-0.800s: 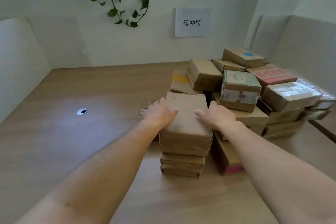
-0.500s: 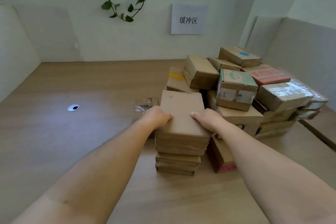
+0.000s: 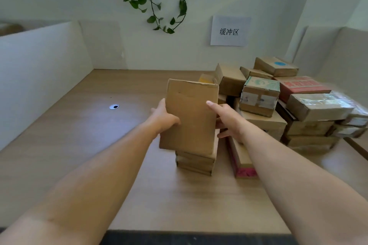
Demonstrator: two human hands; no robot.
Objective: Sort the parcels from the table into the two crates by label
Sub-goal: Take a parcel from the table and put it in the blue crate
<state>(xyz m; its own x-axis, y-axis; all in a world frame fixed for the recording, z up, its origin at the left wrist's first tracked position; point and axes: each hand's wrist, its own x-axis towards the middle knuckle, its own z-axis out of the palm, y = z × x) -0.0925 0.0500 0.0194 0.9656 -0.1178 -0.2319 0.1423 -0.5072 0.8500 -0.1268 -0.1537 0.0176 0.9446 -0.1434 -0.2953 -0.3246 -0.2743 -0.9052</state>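
- Lifted off the short stack since half a second ago, the plain brown parcel (image 3: 191, 117) is now in the air, tipped up on end with its broad face toward the camera
- Left hand (image 3: 163, 119) grips the parcel's left edge, thumb on the near face, fingers reaching behind
- Right hand (image 3: 229, 123) holds the right edge, index finger stretched onto the face, the rest curled round the side
- Two flat boxes (image 3: 195, 163) lie stacked on the wooden table (image 3: 79, 145) just below the parcel
- Red-ended box (image 3: 242, 159) lies beside that stack
- Pile of parcels (image 3: 298, 105) fills the table's right side
- Paper sign (image 3: 229, 31) hangs on the wall behind
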